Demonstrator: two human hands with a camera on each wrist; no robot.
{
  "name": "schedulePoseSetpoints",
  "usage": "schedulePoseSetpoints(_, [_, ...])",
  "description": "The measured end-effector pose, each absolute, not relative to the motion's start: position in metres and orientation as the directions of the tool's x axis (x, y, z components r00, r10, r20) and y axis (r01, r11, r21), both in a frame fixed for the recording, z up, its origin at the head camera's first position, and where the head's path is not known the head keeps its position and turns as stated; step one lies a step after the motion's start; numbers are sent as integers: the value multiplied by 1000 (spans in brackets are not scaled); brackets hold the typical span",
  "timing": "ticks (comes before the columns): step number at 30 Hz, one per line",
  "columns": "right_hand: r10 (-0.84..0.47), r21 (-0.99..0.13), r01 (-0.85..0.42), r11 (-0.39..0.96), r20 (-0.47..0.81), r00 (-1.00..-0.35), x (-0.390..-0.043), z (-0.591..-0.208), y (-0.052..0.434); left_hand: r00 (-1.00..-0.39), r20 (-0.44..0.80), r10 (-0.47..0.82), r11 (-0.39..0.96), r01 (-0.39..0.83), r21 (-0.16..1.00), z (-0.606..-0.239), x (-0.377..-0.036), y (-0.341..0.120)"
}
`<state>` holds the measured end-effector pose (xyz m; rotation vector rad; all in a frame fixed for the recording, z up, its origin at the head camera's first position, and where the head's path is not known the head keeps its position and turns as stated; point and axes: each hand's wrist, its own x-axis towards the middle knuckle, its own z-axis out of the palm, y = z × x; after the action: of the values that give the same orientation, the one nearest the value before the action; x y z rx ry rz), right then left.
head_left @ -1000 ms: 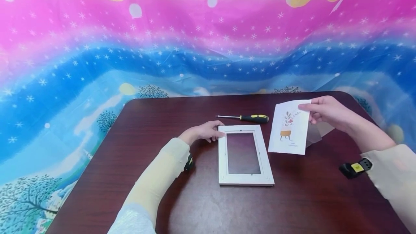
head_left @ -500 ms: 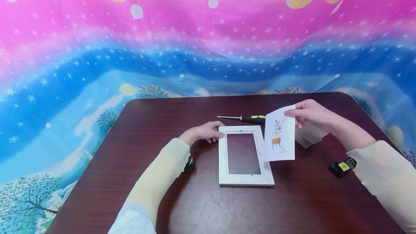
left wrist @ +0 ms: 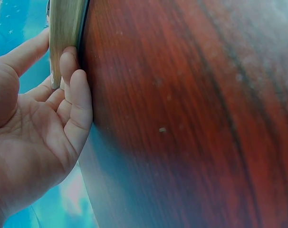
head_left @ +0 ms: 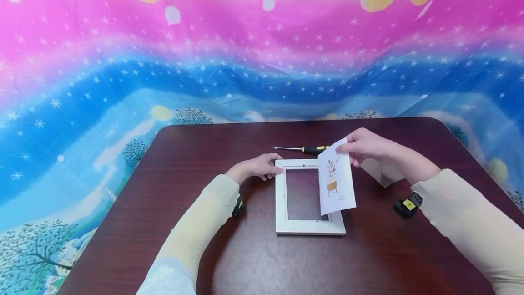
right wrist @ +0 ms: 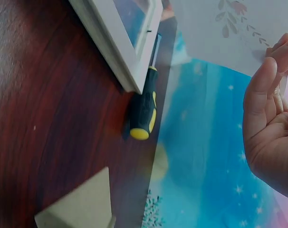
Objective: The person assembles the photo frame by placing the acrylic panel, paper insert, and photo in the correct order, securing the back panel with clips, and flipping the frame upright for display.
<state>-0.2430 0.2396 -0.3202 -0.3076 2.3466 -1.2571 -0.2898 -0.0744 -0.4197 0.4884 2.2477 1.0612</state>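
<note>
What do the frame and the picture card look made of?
Frame: probably white-painted wood, matte, with moulded edges; plastic is possible. Picture card: thin white paper or light card with a matte print, slightly curving where the right hand pinches its top corner.

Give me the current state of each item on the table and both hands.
Picture frame: flat on the table, opening empty.
Printed card: lifted, tilted over the frame's right side.
Screwdriver: lying untouched behind the frame.
Backing sheet: on the table, partly hidden.
Left hand: fingertips touching the frame's top left corner.
Right hand: pinching the card's top edge.
</note>
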Motion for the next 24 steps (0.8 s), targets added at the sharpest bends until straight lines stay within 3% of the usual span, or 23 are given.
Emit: schedulePoseSetpoints(24, [-414, -717, 27, 697, -433, -801, -260, -328, 211, -763, -361, 536, 630, 77, 773, -419, -289, -74])
